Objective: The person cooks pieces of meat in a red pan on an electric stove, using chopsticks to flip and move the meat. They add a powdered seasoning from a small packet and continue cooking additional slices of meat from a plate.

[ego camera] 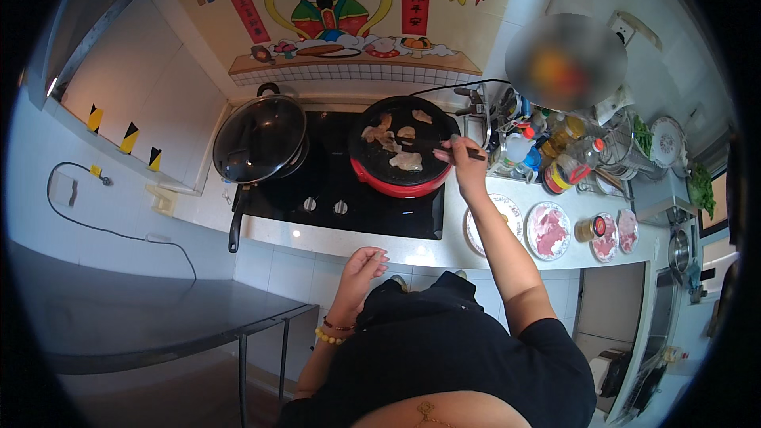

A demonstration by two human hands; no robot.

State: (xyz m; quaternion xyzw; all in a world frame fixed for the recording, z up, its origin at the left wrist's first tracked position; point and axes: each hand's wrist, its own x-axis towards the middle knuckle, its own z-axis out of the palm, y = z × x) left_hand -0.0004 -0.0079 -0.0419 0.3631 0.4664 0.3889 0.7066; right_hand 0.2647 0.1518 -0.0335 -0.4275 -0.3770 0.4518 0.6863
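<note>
Dark chopsticks [475,154] are held in my right hand [461,154], at the right rim of a red electric griddle pan [406,192]. Their tips reach over its black surface, near the slices in the middle. Several meat slices [406,161] lie on it, some browned and bunched at the left, one paler near the front. My left hand [364,266] hangs in front of the counter's edge, fingers loosely bent, holding nothing. Below my right forearm, a plate [475,232] is partly hidden; to its right is a plate of raw meat slices [548,230].
A lidded wok [260,138] stands on the black cooktop [321,181] at left, its handle past the front edge. Two smaller meat plates [604,238] [628,230] and a jar [588,229] stand right. Bottles [557,173] and racks crowd the back right. A dark table [154,309] is lower left.
</note>
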